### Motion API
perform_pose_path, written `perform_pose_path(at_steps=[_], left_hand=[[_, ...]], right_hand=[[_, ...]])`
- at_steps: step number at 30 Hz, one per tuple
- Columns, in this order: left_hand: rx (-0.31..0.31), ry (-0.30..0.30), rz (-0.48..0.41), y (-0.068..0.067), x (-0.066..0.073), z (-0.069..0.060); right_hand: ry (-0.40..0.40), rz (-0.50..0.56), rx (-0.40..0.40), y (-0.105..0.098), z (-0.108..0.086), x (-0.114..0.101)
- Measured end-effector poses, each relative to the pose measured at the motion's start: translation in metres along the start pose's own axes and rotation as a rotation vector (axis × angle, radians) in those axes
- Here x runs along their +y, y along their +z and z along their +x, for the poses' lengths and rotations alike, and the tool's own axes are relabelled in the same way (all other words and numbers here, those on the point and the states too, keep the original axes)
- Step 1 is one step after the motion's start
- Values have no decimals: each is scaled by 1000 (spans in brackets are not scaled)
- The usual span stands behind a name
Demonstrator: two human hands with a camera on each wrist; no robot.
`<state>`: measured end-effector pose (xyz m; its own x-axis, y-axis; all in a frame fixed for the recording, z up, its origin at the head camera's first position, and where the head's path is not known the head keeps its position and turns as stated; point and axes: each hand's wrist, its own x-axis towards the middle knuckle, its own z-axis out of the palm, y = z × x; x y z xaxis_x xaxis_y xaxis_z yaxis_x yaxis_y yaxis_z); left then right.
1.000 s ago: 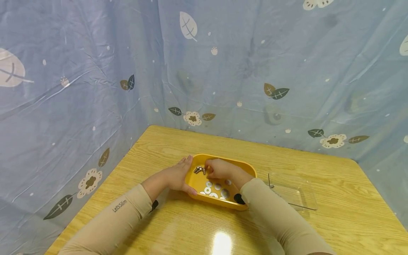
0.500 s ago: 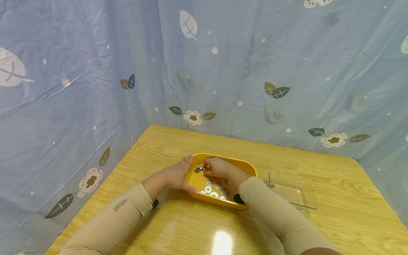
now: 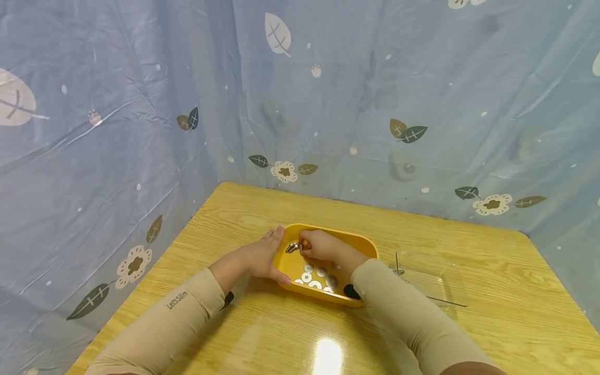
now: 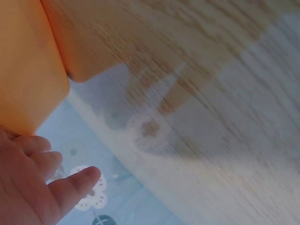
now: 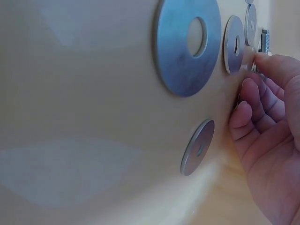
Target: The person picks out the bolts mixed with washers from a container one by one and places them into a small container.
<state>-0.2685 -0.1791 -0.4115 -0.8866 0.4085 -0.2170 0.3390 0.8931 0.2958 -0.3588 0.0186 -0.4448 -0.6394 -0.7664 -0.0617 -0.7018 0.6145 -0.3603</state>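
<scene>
A yellow tray (image 3: 328, 301) stands on the table, with several flat metal washers (image 3: 306, 277) on its floor and a small group of metal bolts (image 3: 294, 247) in its left part. My left hand (image 3: 262, 258) rests against the tray's left end, fingers spread, thumb at the near rim; the left wrist view shows part of the hand (image 4: 33, 183) beside the tray wall. My right hand (image 3: 321, 246) reaches inside, fingers curled, and pinches a bolt at the group's edge. In the right wrist view a bolt (image 5: 266, 41) shows by the thumb; the fingertips are partly hidden.
A clear plastic container (image 3: 436, 281) with thin dark lines lies right of the tray, partly behind the right sleeve (image 3: 398, 307). The wooden table (image 3: 262, 333) meets a patterned blue curtain (image 3: 347, 104) at the back and left.
My right hand has moved slightly left and away from me, up to the bolts, its fingers closing there. My left hand stays on the tray's end. The washers lie as before.
</scene>
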Motion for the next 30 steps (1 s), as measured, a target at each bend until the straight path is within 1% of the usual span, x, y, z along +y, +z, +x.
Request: perform_pose_path(at_steps=[6, 11, 14, 17, 19, 22, 26, 28, 30], left_hand=[[-13, 2, -10, -1, 1, 0], [-4, 3, 8, 0, 0, 0], [0, 3, 13, 0, 0, 0], [2, 7, 15, 1, 0, 0], [4, 11, 18, 1, -1, 0], [-1, 9, 15, 2, -1, 1], [-9, 6, 13, 2, -1, 1], [-8, 8, 11, 1, -1, 1], [-10, 5, 10, 1, 0, 1]], right_hand=[[20, 26, -5, 0, 0, 1], [27, 49, -3, 0, 0, 2], [21, 49, -9, -2, 0, 2], [-8, 62, -25, -4, 0, 2], [-35, 93, -38, -8, -1, 1], [-83, 145, -30, -14, -3, -1], [-100, 210, 12, -22, -5, -4], [-108, 262, 32, -27, -7, -6], [-110, 319, 35, -31, -9, -7]])
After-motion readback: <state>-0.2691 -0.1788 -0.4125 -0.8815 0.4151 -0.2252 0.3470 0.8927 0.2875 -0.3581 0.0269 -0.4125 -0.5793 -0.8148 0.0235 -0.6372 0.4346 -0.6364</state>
